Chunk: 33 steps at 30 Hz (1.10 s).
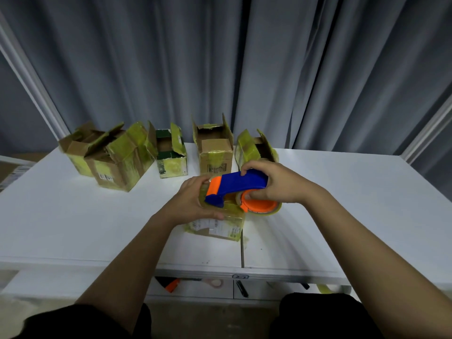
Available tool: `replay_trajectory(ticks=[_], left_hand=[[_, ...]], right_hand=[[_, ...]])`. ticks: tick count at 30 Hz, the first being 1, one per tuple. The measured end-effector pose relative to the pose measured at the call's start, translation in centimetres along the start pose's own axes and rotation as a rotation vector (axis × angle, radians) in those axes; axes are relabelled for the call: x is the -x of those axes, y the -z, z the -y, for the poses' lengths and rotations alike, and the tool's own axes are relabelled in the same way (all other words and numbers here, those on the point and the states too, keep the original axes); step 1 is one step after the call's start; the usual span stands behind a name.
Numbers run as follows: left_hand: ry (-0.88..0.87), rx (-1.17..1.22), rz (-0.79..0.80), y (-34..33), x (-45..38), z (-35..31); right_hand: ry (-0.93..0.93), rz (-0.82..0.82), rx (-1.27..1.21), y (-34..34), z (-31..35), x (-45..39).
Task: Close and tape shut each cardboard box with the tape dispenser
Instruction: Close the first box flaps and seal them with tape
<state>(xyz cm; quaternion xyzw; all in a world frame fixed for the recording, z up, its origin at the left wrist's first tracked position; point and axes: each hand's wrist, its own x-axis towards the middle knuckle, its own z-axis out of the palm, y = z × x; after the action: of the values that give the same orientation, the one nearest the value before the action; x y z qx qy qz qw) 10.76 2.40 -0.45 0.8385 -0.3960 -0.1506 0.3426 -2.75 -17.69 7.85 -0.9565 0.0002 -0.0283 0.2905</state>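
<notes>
Your tape dispenser (241,185) has a deep blue handle and body, with a bright orange roller at the front and an orange hub inside the clear, yellowish tape roll (263,208). The box under it (221,225) is brown cardboard glazed with yellow-green tape and carries white printed labels. The row of open boxes (117,157) behind shows the same brown with yellow-green patches; one (171,155) has dark green edges. You work on a white tabletop (73,216) before grey-blue pleated curtains (220,57).
</notes>
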Motion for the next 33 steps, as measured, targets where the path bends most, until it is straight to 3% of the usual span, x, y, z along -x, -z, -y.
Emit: replay_trajectory(ticks=[10,14,19,24,28,33], left_hand=[[-0.015,-0.002,-0.036,-0.2,0.5,0.1],[-0.023,-0.001,-0.048,-0.5,0.3,0.4],[-0.008,-0.004,-0.051,-0.7,-0.1,0.8],[-0.019,-0.056,0.002,-0.5,-0.4,1.0],[-0.051,-0.218,0.036,-0.1,-0.6,1.4],[-0.006,-0.409,0.164,0.9,-1.0,-0.2]], right_hand=[[-0.104,-0.030,-0.335,2.3,-0.2,1.4],[-0.128,0.028,-0.317,2.4,-0.6,1.7],[-0.168,-0.049,-0.294,4.4,-1.8,3.0],[-0.177,-0.014,-0.235,4.3,-2.9,4.0],[-0.187,-0.104,-0.301,3.4,-3.4,4.5],[-0.188,-0.054,-0.151,3.3,-3.3,4.7]])
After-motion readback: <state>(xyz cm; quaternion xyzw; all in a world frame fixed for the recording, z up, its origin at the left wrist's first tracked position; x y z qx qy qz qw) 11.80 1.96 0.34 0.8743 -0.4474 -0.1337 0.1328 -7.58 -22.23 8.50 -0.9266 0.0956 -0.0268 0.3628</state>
